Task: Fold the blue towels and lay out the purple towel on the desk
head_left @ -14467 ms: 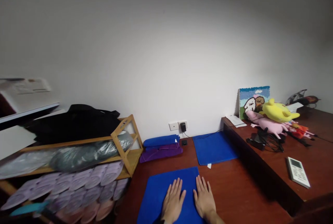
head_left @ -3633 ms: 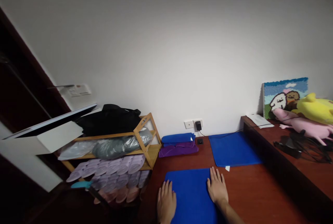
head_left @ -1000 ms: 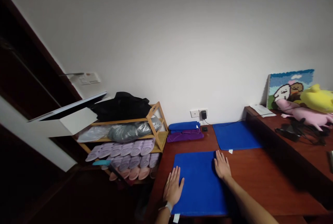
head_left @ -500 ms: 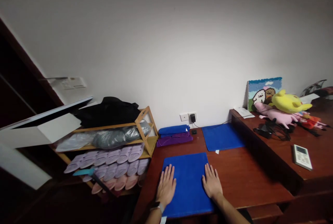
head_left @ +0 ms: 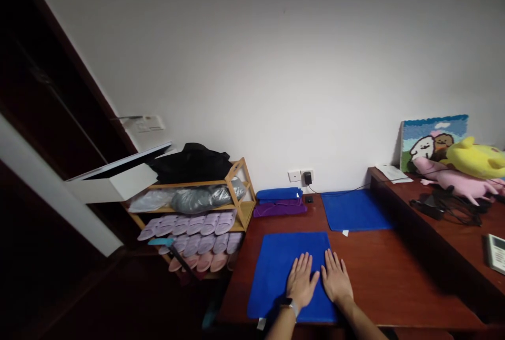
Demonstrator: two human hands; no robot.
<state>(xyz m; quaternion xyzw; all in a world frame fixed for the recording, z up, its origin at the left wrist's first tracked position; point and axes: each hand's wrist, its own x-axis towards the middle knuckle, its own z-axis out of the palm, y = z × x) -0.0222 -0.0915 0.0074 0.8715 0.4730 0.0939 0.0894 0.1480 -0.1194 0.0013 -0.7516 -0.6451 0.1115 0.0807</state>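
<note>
A blue cloth (head_left: 276,266) lies spread flat on the reddish-brown table, a white tag showing at its near edge. My left hand (head_left: 302,280) rests palm down on it, right of its middle, fingers stretched out; a watch is on that wrist. At the cloth's right edge lies my right hand (head_left: 336,279), also flat with fingers extended, partly over the bare wood. The two hands are close together, thumbs nearly meeting. Farther back is a second flat blue cloth (head_left: 357,210). Against the wall sit a folded blue cloth (head_left: 278,194) and a folded purple cloth (head_left: 279,208), stacked.
Left of the table stands a wooden rack (head_left: 236,192) with several slippers (head_left: 197,224), a black bag (head_left: 193,163) and a white box (head_left: 118,182). A raised desk (head_left: 434,229) on the right bears plush toys (head_left: 453,179), cables and a white remote (head_left: 497,252). A plug (head_left: 307,177) sits in the wall.
My left hand has slid rightwards across the blue cloth from its left side, now close to my right hand. The right hand stays at the right edge. The view has turned left.
</note>
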